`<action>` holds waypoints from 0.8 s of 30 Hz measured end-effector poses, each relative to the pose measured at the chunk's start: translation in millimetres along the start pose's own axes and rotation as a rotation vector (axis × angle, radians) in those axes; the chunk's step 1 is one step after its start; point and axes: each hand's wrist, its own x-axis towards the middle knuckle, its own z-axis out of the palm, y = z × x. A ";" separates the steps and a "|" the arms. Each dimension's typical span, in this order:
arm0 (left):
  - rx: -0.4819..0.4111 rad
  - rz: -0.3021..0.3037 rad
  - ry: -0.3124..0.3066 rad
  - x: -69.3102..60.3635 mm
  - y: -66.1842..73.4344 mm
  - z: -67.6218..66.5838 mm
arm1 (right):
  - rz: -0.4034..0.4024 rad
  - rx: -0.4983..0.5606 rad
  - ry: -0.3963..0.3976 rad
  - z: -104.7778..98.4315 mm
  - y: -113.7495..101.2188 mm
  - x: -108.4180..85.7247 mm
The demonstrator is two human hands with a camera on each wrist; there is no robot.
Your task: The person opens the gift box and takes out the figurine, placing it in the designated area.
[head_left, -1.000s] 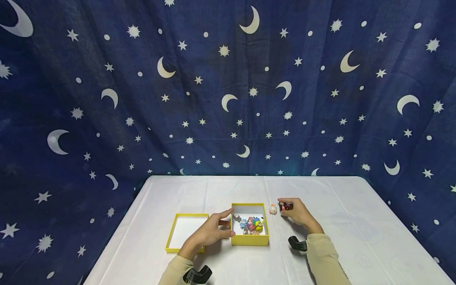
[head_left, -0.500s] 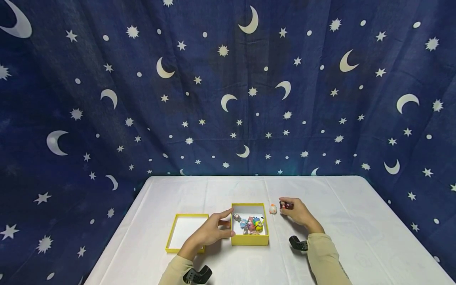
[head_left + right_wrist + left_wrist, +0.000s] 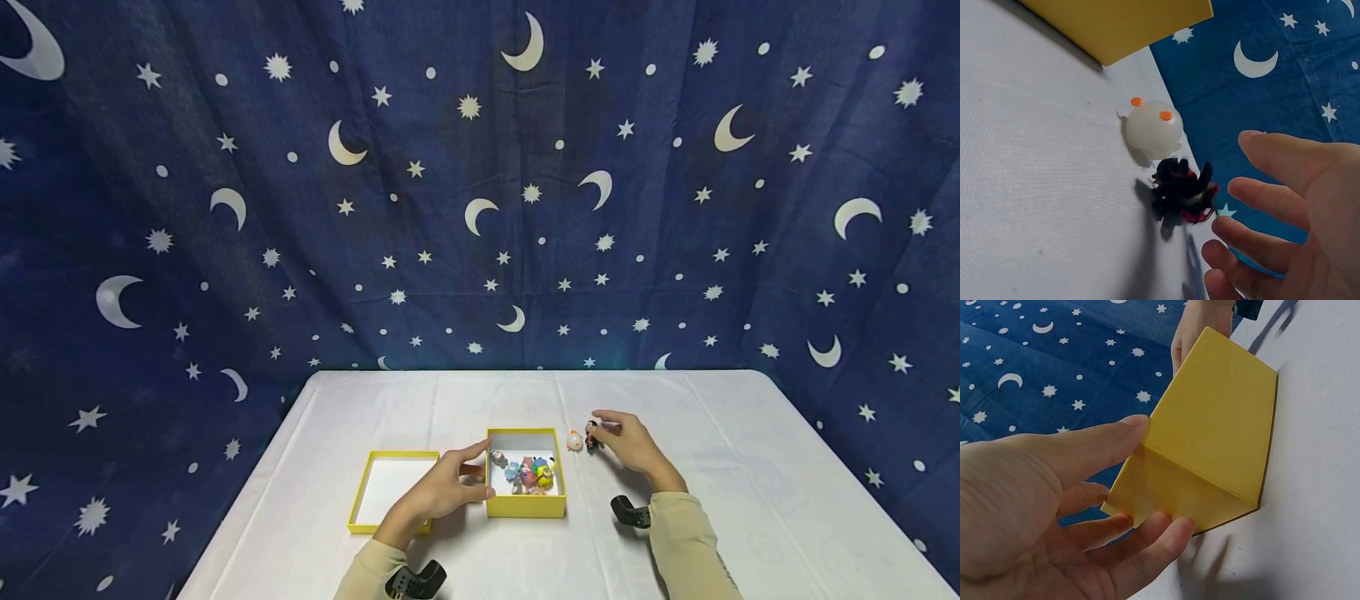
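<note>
My left hand (image 3: pixel 442 487) rests against the left side of an open yellow box (image 3: pixel 527 507). In the left wrist view its thumb touches the box's corner edge and its fingertips (image 3: pixel 1175 532) lie along the side wall. Several small toy figures (image 3: pixel 528 475) lie inside the box. Right of the box stands a small black-and-red figurine (image 3: pixel 1184 190), beside a round white toy (image 3: pixel 1155 128) with orange spots. My right hand (image 3: pixel 632 442) is just right of the figurine, fingers spread and apart from it in the right wrist view.
A shallow yellow lid (image 3: pixel 390 492) with a white inside lies left of the box, partly behind my left hand. The white-covered table (image 3: pixel 675 400) ends at a dark blue curtain (image 3: pixel 450 208) with moons and stars.
The right hand has let go of the black-and-red figurine, which now stands by the white toy. Its fingers have spread and drawn slightly away. The left hand and box stay put.
</note>
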 end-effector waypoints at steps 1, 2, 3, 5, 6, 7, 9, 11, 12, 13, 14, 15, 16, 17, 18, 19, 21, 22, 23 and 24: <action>0.004 0.004 -0.001 -0.1 0.0 0.1 | -0.001 0.011 0.002 -0.8 -0.7 -0.2; 0.008 0.007 -0.003 -0.2 -0.1 0.2 | -0.007 0.012 0.006 -1.4 -0.8 -0.3; 0.015 0.013 -0.005 -0.2 0.0 0.2 | -0.014 0.015 0.013 -1.9 -1.2 -0.3; 0.019 0.020 -0.008 -0.3 -0.2 0.3 | -0.028 0.012 0.025 -2.8 -1.9 0.3; 0.023 0.023 -0.008 -0.4 -0.6 0.3 | -0.035 0.007 0.030 -3.1 -2.4 0.5; 0.022 0.026 -0.008 -0.3 -1.0 0.4 | -0.041 -0.005 0.035 -3.4 -2.5 0.9; 0.018 0.023 -0.007 -0.5 -1.6 0.7 | -0.047 -0.021 0.043 -3.9 -3.7 1.1; 0.013 0.018 -0.005 -0.3 -1.8 0.2 | -0.051 -0.026 0.041 -4.6 -6.2 1.7; 0.014 0.022 -0.005 -0.2 -2.2 0.0 | -0.053 -0.030 0.041 -4.8 -7.7 1.8; 0.013 0.026 -0.006 -0.1 -2.2 -0.1 | -0.055 -0.032 0.042 -5.1 -9.2 1.7; 0.013 0.029 -0.006 0.0 -2.0 -0.4 | -0.054 -0.030 0.043 -5.1 -11.2 1.5; 0.012 0.033 -0.008 -0.1 -2.0 -0.5 | -0.055 -0.032 0.042 -5.0 -13.0 1.4; 0.012 0.038 -0.009 -0.2 -1.7 -0.6 | -0.056 -0.034 0.040 -4.8 -15.3 1.0; 0.010 0.042 -0.011 -0.3 -1.5 -0.8 | -0.057 -0.039 0.038 -4.5 -17.1 0.8; 0.010 0.047 -0.012 -0.5 -1.2 -0.8 | -0.052 -0.039 0.036 -3.8 -19.4 0.6; 0.008 0.044 -0.010 -0.6 -0.5 -0.9 | -0.051 -0.043 0.032 -3.1 -21.4 0.2; 0.006 0.041 -0.009 -0.9 0.1 -0.7 | -0.048 -0.047 0.022 -1.1 -25.0 -0.4; 0.005 0.039 -0.007 -1.1 0.4 -0.5 | -0.051 -0.049 0.019 0.1 -26.5 -0.7; 0.003 0.038 -0.007 -1.2 0.7 -0.4 | -0.054 -0.048 0.018 1.5 -28.0 -0.9; 0.002 0.037 -0.006 -1.3 1.1 -0.3 | -0.059 -0.048 0.019 3.3 -29.5 -1.1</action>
